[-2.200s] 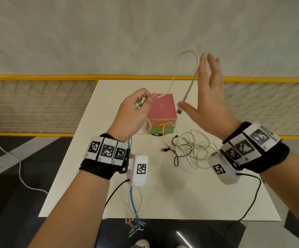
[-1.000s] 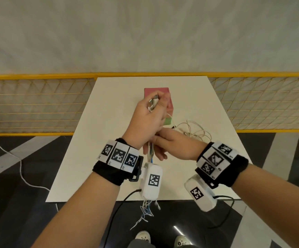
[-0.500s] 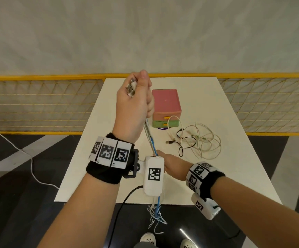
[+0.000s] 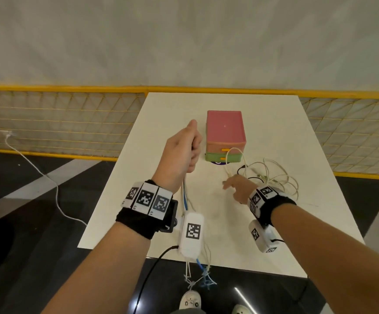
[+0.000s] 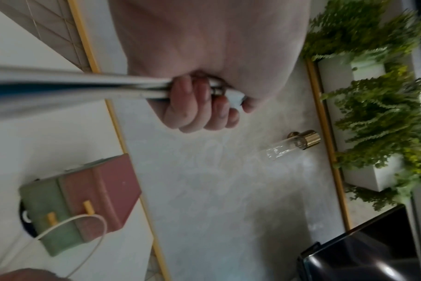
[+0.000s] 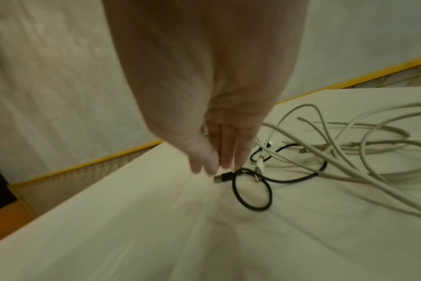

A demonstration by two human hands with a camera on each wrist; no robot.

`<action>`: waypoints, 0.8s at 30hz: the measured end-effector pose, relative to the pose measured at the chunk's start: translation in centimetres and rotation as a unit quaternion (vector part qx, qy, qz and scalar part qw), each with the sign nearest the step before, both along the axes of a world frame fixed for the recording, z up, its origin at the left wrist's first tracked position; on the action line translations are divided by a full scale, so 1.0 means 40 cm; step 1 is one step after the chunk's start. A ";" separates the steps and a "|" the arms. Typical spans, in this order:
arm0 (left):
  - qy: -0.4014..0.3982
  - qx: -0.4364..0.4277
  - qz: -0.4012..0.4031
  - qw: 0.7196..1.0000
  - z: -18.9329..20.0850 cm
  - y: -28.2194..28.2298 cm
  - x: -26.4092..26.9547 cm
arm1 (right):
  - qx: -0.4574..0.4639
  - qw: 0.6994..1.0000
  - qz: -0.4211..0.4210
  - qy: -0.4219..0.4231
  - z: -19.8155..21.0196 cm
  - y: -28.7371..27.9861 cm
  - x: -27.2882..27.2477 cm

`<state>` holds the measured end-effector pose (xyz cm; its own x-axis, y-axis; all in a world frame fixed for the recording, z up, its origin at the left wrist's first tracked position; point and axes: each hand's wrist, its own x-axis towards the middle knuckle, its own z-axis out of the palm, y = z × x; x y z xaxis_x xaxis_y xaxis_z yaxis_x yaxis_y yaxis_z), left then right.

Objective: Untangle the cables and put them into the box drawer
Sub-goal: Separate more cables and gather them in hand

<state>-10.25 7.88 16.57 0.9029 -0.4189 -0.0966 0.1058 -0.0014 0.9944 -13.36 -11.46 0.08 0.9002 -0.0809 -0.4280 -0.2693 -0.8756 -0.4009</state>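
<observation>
Item: left hand (image 4: 181, 152). Raised over the desk (image 4: 263, 234) just left of the box; fingers (image 5: 195, 106) curled tight round a bundle of cables (image 4: 185, 196), white and blue, whose ends hang past the near edge.

Item: right hand (image 4: 238, 189). Low over the middle of the desk, fingers straight and together, holding nothing; tips just beside the plug of a black cable (image 6: 250, 188).

Item: loose cables (image 4: 272, 175). White strands looped with the black one, toward the right edge of the desk, one white loop rising against the box front.

Item: box (image 4: 226, 137). Pink over green, toward the far edge; both drawers appear closed.

Step in hand, as judged: taking the next cable from the tangle. Best done by pinching the black plug itself and drawing it out slowly along its own loop, so the white strands are not dragged along; the left bundle should be kept clear of the pile.

Change from half a second earlier: the left hand has come lower, and the right hand has moved from below the left wrist out to the tangle.
</observation>
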 end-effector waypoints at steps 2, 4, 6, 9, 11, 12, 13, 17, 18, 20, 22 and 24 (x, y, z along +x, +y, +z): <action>-0.010 0.000 -0.005 1.000 -0.017 -0.007 0.005 | -0.056 0.998 -0.018 0.003 -0.007 0.002 0.026; -0.017 -0.002 -0.015 1.000 -0.022 -0.012 0.012 | -0.108 0.994 -0.013 0.012 -0.025 0.006 0.046; -0.017 0.004 -0.020 1.000 -0.024 -0.017 0.022 | -0.128 0.992 -0.017 0.004 -0.051 0.006 0.058; -0.008 0.005 -0.010 1.000 -0.031 -0.021 0.038 | -0.143 0.989 -0.012 -0.023 -0.090 0.005 0.062; 0.000 0.000 0.005 1.000 -0.038 -0.021 0.046 | -0.159 0.987 -0.012 -0.033 -0.107 0.007 0.060; -0.001 0.001 0.016 1.000 -0.042 -0.021 0.049 | -0.164 0.985 -0.016 -0.040 -0.113 0.009 0.059; -0.006 0.005 0.029 1.000 -0.047 -0.021 0.052 | -0.165 0.985 -0.021 -0.050 -0.117 0.011 0.057; -0.037 0.013 0.094 0.995 -0.081 -0.014 0.062 | -0.025 0.989 -0.085 -0.120 -0.066 0.024 0.049; -0.045 0.012 0.101 0.994 -0.090 -0.013 0.062 | 0.033 0.981 -0.109 -0.158 -0.039 0.029 0.045; -0.047 0.008 0.102 0.994 -0.101 -0.016 0.063 | 0.138 0.948 -0.147 -0.244 0.037 0.040 0.033; -0.037 0.010 0.093 0.995 -0.101 -0.036 0.054 | 0.273 0.901 -0.157 -0.297 0.118 0.053 0.018; -0.028 0.024 0.055 0.998 -0.090 -0.068 0.030 | 0.373 0.855 -0.134 -0.336 0.191 0.058 -0.008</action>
